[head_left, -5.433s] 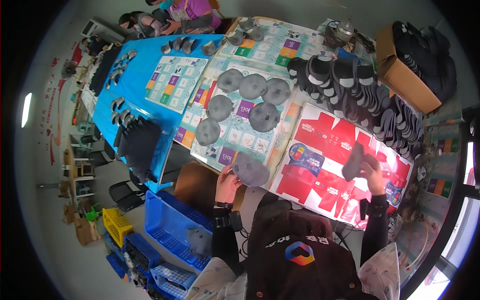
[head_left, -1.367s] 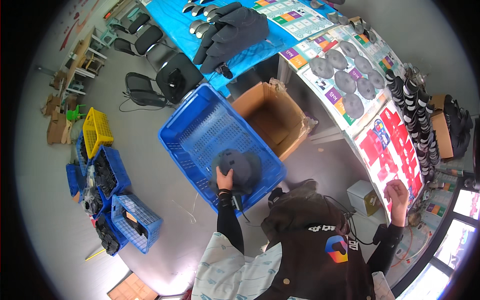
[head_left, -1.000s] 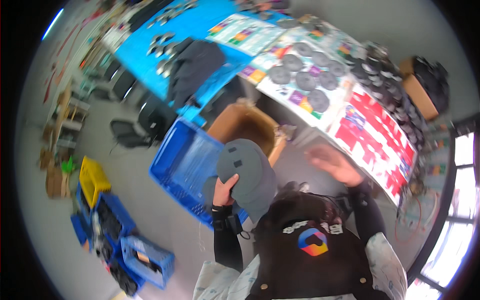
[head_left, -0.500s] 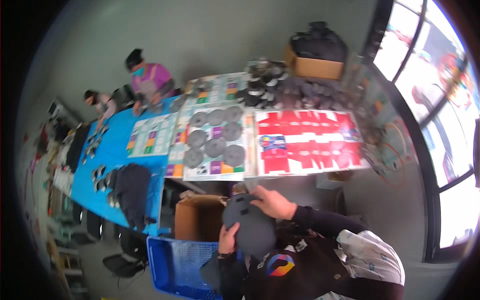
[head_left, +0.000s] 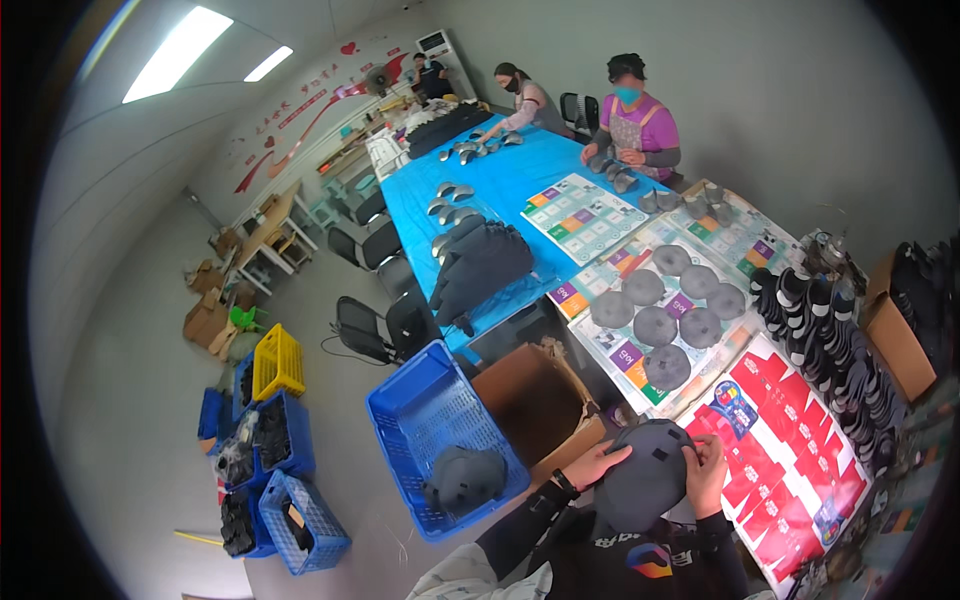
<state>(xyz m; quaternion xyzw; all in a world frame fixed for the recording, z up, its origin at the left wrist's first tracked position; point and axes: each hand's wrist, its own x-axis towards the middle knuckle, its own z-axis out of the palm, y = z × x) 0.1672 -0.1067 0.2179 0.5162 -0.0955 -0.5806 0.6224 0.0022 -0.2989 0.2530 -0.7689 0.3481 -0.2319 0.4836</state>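
A dark grey rounded cap (head_left: 640, 490) with small black patches near its top is held up in front of my chest. My left hand (head_left: 594, 466) grips its left edge, thumb lying on the fabric. At the opposite side my right hand (head_left: 706, 472) pinches the rim with its fingers. Another dark grey cap (head_left: 466, 480) lies in the blue plastic crate (head_left: 400, 400) to the left. Beside that crate stands an open brown cardboard box (head_left: 575, 440). Several round grey pieces (head_left: 655, 327) lie on printed sheets on the table beyond my hands.
Red printed card sheets (head_left: 790, 450) lie at the right, near stacked dark caps (head_left: 835, 360) and a filled carton (head_left: 900, 345). Two people work at the blue-covered table (head_left: 550, 260); another person is farther back. Black chairs (head_left: 370, 330) and crates (head_left: 285, 430) stand left.
My view has swung left, bringing the room's left side and floor crates into sight. Both hands still hold the cap; my right hand has shifted from its top to its right edge.
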